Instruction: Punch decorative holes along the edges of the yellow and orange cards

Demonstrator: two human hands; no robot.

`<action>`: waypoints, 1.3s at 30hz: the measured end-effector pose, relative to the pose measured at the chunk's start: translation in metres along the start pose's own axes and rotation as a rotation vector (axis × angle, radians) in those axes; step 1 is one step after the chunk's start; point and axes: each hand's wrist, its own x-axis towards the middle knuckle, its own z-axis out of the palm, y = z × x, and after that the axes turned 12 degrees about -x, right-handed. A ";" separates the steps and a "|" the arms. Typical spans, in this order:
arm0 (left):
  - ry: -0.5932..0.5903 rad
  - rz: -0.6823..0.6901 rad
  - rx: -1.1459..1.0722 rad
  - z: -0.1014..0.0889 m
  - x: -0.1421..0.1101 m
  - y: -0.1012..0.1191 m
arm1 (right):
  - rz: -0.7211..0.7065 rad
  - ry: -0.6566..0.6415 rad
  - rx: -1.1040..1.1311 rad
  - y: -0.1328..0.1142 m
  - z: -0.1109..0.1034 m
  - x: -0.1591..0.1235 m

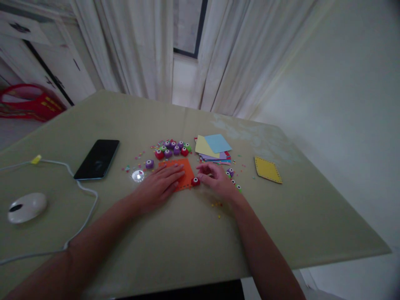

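My left hand (161, 183) lies flat on an orange card (187, 171), its fingers stretched over the surface. Small marks run along the card's near edge. At the card's near right corner stands a small red block (195, 181) topped with a single eye. My right hand (215, 179) is just right of this block, fingers curved and apart; the thumb tip is close to it, but I cannot tell whether they touch. Partly behind the right hand sit several purple and green eye-topped blocks (230, 171). A lone purple block (149, 164) stands left of the card.
Behind the card cluster several eye-topped blocks (176, 150) among confetti. Coloured cards (218, 143) are stacked at right, with a yellow card (268, 169) farther out. A clear round piece (138, 176), phone (97, 159), white cable (90, 208) and white mouse (27, 207) lie leftward.
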 end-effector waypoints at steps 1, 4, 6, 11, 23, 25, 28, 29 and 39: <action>0.014 0.002 0.013 0.000 0.000 0.001 | 0.002 -0.003 0.002 -0.002 -0.003 0.003; 0.031 0.000 0.048 -0.002 0.001 0.005 | -0.022 -0.034 -0.084 -0.013 -0.012 0.008; 0.028 -0.014 0.063 -0.002 0.002 0.007 | -0.108 -0.053 -0.236 -0.023 -0.016 0.007; 0.024 -0.009 0.075 0.001 0.001 0.006 | -0.422 -0.007 -0.618 -0.034 -0.016 -0.011; 0.039 0.020 0.042 0.005 0.001 0.002 | -0.248 0.158 -0.306 -0.017 -0.001 -0.034; 0.035 0.016 0.044 0.005 0.001 0.003 | -0.169 0.153 -0.076 -0.022 0.007 -0.027; 0.032 0.006 0.054 0.006 0.001 0.002 | -0.104 0.115 0.222 -0.034 0.020 -0.011; 0.029 0.003 0.056 0.006 0.001 0.002 | -0.088 0.095 0.289 -0.039 0.023 -0.005; 0.037 0.001 0.036 0.007 0.001 0.003 | 0.010 0.096 0.065 -0.040 0.054 0.017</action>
